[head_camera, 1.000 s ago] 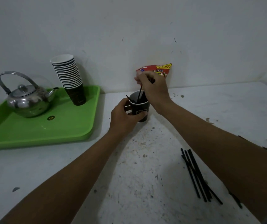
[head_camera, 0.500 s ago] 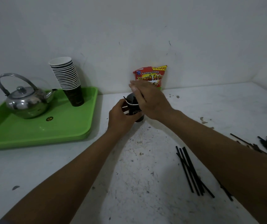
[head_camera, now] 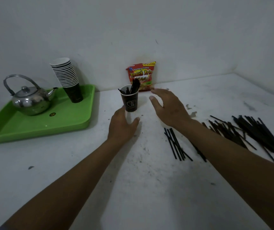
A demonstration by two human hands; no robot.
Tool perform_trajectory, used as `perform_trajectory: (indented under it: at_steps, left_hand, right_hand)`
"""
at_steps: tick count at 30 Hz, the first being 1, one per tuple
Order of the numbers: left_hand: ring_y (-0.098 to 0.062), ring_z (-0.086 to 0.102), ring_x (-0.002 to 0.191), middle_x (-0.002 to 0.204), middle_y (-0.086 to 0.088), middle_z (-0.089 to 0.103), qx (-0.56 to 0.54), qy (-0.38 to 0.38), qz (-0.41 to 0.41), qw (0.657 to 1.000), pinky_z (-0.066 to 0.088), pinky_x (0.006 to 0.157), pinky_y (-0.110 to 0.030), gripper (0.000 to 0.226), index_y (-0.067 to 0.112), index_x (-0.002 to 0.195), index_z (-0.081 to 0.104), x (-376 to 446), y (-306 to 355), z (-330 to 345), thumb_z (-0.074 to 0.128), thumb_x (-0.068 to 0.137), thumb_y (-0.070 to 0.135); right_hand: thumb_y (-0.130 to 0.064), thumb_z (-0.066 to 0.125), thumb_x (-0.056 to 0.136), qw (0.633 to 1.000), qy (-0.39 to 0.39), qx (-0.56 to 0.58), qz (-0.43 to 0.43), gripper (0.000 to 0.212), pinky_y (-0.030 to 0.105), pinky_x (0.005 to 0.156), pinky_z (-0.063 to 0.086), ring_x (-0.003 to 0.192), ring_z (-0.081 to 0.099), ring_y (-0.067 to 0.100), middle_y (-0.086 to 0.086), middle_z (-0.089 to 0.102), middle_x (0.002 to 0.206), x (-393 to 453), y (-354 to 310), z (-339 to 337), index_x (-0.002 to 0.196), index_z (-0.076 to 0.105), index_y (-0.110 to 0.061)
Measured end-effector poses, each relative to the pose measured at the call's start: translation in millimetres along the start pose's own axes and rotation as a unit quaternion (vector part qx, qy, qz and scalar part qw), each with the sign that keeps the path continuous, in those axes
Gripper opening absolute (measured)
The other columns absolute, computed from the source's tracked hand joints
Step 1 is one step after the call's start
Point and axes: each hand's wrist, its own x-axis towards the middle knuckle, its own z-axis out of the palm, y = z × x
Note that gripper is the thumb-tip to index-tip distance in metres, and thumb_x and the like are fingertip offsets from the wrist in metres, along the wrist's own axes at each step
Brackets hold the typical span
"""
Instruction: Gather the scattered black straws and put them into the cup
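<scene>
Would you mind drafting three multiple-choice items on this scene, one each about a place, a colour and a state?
1. Where does the snack packet stand?
A. on the tray
B. against the wall behind the cup
C. among the loose straws

2. What colour is the tray under the kettle?
A. green
B. red
C. white

3. What is the right hand doing?
A. pinching a straw
B. gripping the cup
C. open, holding nothing

Answers:
1 B: the snack packet leans on the wall just beyond the cup, off the tray.
2 A: the tray beneath the kettle is bright green.
3 C: the right hand has spread fingers to the right of the cup, clear of it, and the loose straws lie on the table.
</scene>
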Motion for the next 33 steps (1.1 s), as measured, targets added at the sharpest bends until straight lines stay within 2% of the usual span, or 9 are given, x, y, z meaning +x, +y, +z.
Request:
perform_trajectory:
  at_steps: [4,8,14,19,24,26,29,30,33]
  left_hand:
    - [-0.024,0.03,0.151,0.164,-0.006,0.034,0.047,-0.025,0.069,0.996,0.026,0.123,-0.046,0.074,0.016,0.158,0.032,-36,14,13,0.055,0.097,0.053]
    - [-0.021,0.017,0.155,0.167,-0.002,0.025,0.107,-0.048,0.125,0.985,0.012,0.125,-0.053,0.067,0.021,0.159,0.031,-60,29,24,0.044,0.101,0.054]
    - [-0.021,0.0,0.157,0.171,-0.002,0.01,0.188,-0.12,0.165,0.961,0.0,0.124,-0.057,0.062,0.022,0.161,0.022,-76,42,33,0.027,0.106,0.05]
    - [-0.023,0.0,0.158,0.171,-0.004,0.01,0.227,-0.163,0.161,0.947,-0.002,0.124,-0.059,0.061,0.02,0.162,0.017,-81,29,34,0.019,0.107,0.046]
    - [-0.023,0.0,0.158,0.171,-0.004,0.009,0.236,-0.169,0.157,0.944,0.0,0.124,-0.057,0.061,0.02,0.162,0.016,-81,28,33,0.019,0.107,0.044]
    - [-0.022,0.0,0.158,0.171,-0.004,0.008,0.235,-0.174,0.154,0.944,-0.001,0.125,-0.055,0.06,0.02,0.163,0.015,-82,28,33,0.019,0.107,0.043]
    - [-0.022,-0.001,0.158,0.171,-0.003,0.007,0.237,-0.176,0.152,0.943,-0.001,0.125,-0.055,0.061,0.021,0.163,0.014,-83,29,33,0.018,0.107,0.044]
    - [-0.022,-0.001,0.158,0.171,-0.003,0.007,0.237,-0.174,0.152,0.944,-0.001,0.125,-0.055,0.061,0.021,0.163,0.014,-83,28,33,0.018,0.107,0.044]
    - [-0.022,0.0,0.158,0.171,-0.003,0.007,0.238,-0.171,0.151,0.944,-0.001,0.125,-0.054,0.06,0.021,0.163,0.014,-85,28,33,0.018,0.107,0.044]
  right_hand:
    - [-0.042,0.048,0.104,0.998,-0.002,-0.023,0.055,0.048,0.038,0.117,0.034,0.141,0.044,0.02,0.002,0.051,0.151,-40,12,-24,0.145,0.053,-0.017]
    - [-0.055,0.045,0.102,0.987,-0.04,-0.109,0.109,0.063,0.039,0.12,0.028,0.149,0.031,0.019,0.001,0.038,0.161,-80,19,-35,0.154,0.042,-0.019]
    - [-0.076,0.046,0.089,0.973,-0.031,-0.177,0.147,0.089,0.04,0.112,0.038,0.143,0.041,0.024,0.006,0.045,0.155,-120,16,-47,0.153,0.04,-0.015]
    - [-0.078,0.049,0.084,0.963,-0.051,-0.209,0.162,0.079,0.039,0.094,0.051,0.121,0.057,0.024,0.003,0.063,0.131,-132,15,-44,0.133,0.057,-0.017]
    - [-0.075,0.056,0.082,0.963,-0.07,-0.201,0.164,0.079,0.039,0.093,0.052,0.122,0.057,0.023,0.001,0.062,0.132,-137,14,-40,0.137,0.054,-0.019]
    - [-0.06,0.06,0.089,0.97,-0.079,-0.174,0.151,0.065,0.04,0.094,0.052,0.122,0.058,0.025,0.003,0.062,0.132,-136,13,-42,0.138,0.054,-0.018]
    - [-0.045,0.062,0.091,0.978,-0.074,-0.135,0.142,0.037,0.041,0.088,0.055,0.109,0.063,0.025,0.001,0.067,0.114,-135,13,-45,0.119,0.062,-0.02]
    - [-0.047,0.064,0.089,0.977,-0.065,-0.139,0.149,0.035,0.041,0.084,0.056,0.104,0.064,0.024,0.0,0.067,0.108,-134,12,-46,0.112,0.063,-0.021]
    - [-0.064,0.069,0.08,0.959,-0.067,-0.195,0.193,0.049,0.039,0.077,0.057,0.093,0.064,0.023,-0.002,0.066,0.097,-130,8,-50,0.102,0.062,-0.02]
